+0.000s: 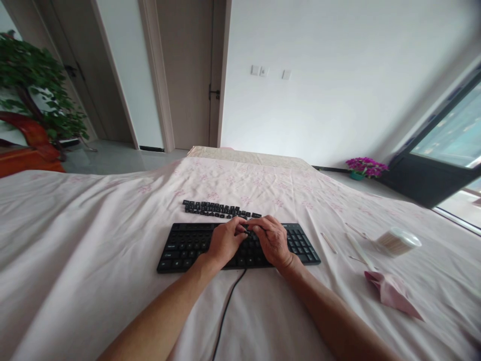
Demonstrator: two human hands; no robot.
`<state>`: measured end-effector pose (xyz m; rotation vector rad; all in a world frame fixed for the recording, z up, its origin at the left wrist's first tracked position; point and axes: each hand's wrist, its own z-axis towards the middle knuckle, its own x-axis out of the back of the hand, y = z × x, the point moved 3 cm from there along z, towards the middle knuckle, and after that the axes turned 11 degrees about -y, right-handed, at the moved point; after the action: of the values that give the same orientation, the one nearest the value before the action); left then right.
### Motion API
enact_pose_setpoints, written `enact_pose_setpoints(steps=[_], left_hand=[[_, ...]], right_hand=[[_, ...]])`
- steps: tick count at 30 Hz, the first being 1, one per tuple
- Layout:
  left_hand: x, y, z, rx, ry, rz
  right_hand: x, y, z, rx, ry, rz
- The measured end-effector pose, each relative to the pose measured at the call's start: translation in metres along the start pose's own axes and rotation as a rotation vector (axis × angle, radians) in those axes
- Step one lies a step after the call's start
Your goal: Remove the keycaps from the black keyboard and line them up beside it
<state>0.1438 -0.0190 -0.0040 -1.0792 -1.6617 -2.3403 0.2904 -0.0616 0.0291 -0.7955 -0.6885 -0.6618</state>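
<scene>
Resting on: both hands are lying on a black keyboard (188,246) that is sitting flat on a pink sheet (93,240) spread over a bed, straight ahead of the person.
Left hand: the left hand (224,243) is curling over the middle of the keyboard, its fingertips (240,231) pinching together near the top key rows; what sits between them is too small to tell.
Right hand: the right hand (273,239) is lying just beside the left one, touching it at the fingertips, fingers bent down onto the keys; whether it is gripping anything cannot be told.
Loose keycaps: rows of removed keycaps (218,209) are lying on the sheet just beyond the keyboard's far edge.
Cable: a black cable (225,313) is running from the keyboard's near edge toward the person, between the forearms.
Right side of the sheet: a tub of cotton swabs (397,241) is lying on its side, with a few loose swabs (329,243) near it and a pink cloth (393,294) lying closer to the person.
</scene>
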Motion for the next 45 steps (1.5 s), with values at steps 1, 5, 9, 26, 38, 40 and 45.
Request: enact_pose_setpoints(steps=[1,5,9,26,38,40,45], left_hand=[[0.000,-0.002,0.000,0.012,0.016,-0.023],[0.000,-0.006,0.002,0.016,0.055,-0.151],[0.001,-0.009,0.004,-0.010,0.050,-0.260],[0.000,-0.004,0.003,-0.048,0.033,-0.091],[-0.001,-0.005,0.003,-0.063,0.027,-0.052],[0.000,-0.004,0.003,-0.064,0.027,-0.047],[0.000,-0.004,0.003,-0.058,0.027,-0.054]], right_hand=[[0.002,0.000,0.001,-0.009,0.014,-0.068],[0.003,0.001,0.004,-0.009,-0.064,-0.194],[-0.005,0.004,0.004,-0.046,-0.202,-0.241],[-0.011,0.064,0.075,-0.560,-0.346,-0.275],[-0.033,0.084,0.090,-0.624,-0.450,-0.311],[-0.033,0.084,0.090,-0.624,-0.451,-0.307],[-0.025,0.077,0.086,-0.612,-0.411,-0.304]])
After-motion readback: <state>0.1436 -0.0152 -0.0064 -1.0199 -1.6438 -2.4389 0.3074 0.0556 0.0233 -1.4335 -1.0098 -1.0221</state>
